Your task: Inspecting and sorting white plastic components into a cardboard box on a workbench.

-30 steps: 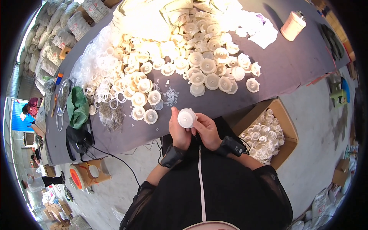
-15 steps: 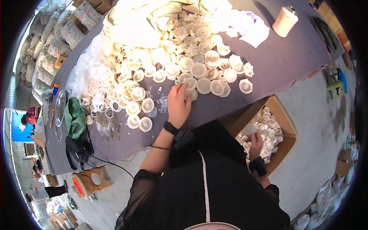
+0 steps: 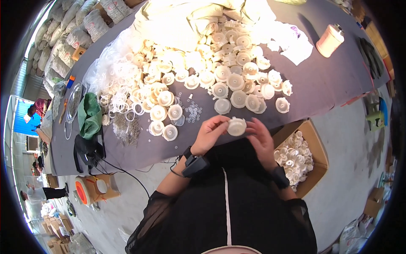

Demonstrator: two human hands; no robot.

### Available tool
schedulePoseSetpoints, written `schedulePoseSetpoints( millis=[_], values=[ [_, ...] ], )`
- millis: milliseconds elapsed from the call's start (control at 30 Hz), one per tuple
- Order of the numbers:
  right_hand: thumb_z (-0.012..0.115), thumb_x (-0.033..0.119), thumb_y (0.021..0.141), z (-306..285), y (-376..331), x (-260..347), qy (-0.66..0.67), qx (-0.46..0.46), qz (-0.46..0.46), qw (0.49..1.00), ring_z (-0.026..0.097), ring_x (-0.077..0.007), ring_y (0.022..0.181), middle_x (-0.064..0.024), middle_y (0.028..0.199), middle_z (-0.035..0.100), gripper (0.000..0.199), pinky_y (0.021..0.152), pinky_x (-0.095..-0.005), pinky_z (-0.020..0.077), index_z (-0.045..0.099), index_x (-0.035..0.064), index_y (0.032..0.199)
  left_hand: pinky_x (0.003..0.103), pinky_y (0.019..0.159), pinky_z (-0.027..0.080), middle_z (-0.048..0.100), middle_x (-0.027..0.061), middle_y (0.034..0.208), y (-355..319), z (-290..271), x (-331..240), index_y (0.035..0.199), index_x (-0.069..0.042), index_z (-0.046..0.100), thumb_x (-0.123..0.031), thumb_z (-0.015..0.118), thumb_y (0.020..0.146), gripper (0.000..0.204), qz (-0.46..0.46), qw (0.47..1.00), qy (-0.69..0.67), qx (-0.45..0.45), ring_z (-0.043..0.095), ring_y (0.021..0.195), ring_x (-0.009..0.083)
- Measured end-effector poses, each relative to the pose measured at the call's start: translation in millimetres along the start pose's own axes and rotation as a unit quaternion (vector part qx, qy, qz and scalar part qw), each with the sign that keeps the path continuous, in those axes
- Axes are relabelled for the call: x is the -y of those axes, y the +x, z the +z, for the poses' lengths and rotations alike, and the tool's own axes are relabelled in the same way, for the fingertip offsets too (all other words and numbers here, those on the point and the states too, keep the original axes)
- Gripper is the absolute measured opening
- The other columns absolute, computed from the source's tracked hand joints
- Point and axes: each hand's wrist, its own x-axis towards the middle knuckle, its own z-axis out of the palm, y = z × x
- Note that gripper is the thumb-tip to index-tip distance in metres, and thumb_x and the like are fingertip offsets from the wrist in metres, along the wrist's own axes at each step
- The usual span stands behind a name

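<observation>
In front of me, at the table's near edge, my left hand point(image 3: 209, 133) is closed on a round white plastic cap point(image 3: 237, 126), pinching its left side. Beside its right edge is my right hand point(image 3: 262, 143), fingers apart; I cannot tell whether the fingertips touch the cap. More such round plastic caps point(image 3: 238, 99) lie beyond my hands in a heap. White rings point(image 3: 120, 95), tiny washers point(image 3: 193, 111) and a pile of small metal springs or similar bits point(image 3: 127, 129) are spread to the left.
An open cardboard box point(image 3: 315, 163) holding many white parts stands below the table edge on my right. A green plastic bag point(image 3: 89, 115) and a black device with cables point(image 3: 88, 150) sit at the left. A pinkish bottle point(image 3: 330, 41) stands far right on the grey-covered table point(image 3: 313, 91).
My left hand has picked up a cap from the heap and drawn it nearer. My right hand has come up from the box, where it held a white part, to beside the cap.
</observation>
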Motion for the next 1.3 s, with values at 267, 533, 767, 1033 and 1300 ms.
schedulePoseSetpoints(
  millis=[267, 533, 767, 1033, 1300],
  values=[
    [0.053, 0.010, 0.087, 44, 28, -29, 0.070, 0.043, 0.159, 0.984, 0.058, -0.0084, 0.083, -0.0038, 0.099, 0.060, 0.025, 0.063, -0.0212, 0.0485, 0.051, 0.0015, 0.111, 0.019, 0.057, 0.040, 0.056, -0.0001, 0.078, -15, -69, -15, 0.087, -0.001, 0.060, -0.005, 0.058, 0.083, 0.006, 0.120, 0.930, 0.292, -0.190, 0.048, 0.064, 0.0044],
    [0.050, 0.009, 0.087, 46, 22, -33, 0.138, 0.048, 0.187, 0.971, 0.059, -0.0127, 0.084, -0.0078, 0.099, 0.060, 0.026, 0.065, -0.0249, 0.0502, 0.051, -0.0004, 0.111, 0.027, 0.064, 0.046, 0.060, 0.0086, 0.079, -49, -225, -46, 0.087, 0.002, 0.061, -0.010, 0.063, 0.077, 0.016, 0.086, 0.719, 0.513, -0.461, 0.057, 0.069, 0.0152],
    [0.043, 0.011, 0.089, 61, 23, -36, 0.173, 0.046, 0.188, 0.966, 0.060, -0.0183, 0.089, -0.0113, 0.105, 0.058, 0.026, 0.067, -0.0299, 0.0516, 0.050, -0.0006, 0.112, 0.035, 0.067, 0.046, 0.056, 0.0097, 0.079, -35, -250, -23, 0.080, -0.006, 0.065, -0.018, 0.066, 0.070, 0.016, 0.041, 0.644, 0.655, -0.393, 0.056, 0.075, 0.0257],
    [0.041, 0.012, 0.089, 63, 21, -35, 0.197, 0.061, 0.206, 0.956, 0.059, -0.0179, 0.091, -0.0101, 0.106, 0.057, 0.028, 0.071, -0.0319, 0.0510, 0.048, -0.0007, 0.114, 0.038, 0.068, 0.045, 0.057, 0.0082, 0.076, -28, -246, -28, 0.071, -0.007, 0.064, -0.016, 0.064, 0.068, 0.010, 0.089, 0.644, 0.674, -0.350, 0.056, 0.078, 0.0271],
    [0.042, 0.013, 0.090, 65, 18, -33, 0.192, 0.070, 0.212, 0.956, 0.059, -0.0176, 0.091, -0.0101, 0.107, 0.057, 0.028, 0.072, -0.0311, 0.0512, 0.048, -0.0004, 0.114, 0.039, 0.059, 0.046, 0.061, 0.0084, 0.079, -28, -243, -29, 0.070, -0.005, 0.062, -0.015, 0.059, 0.075, 0.011, 0.083, 0.584, 0.719, -0.368, 0.058, 0.068, 0.0293]
  ],
)
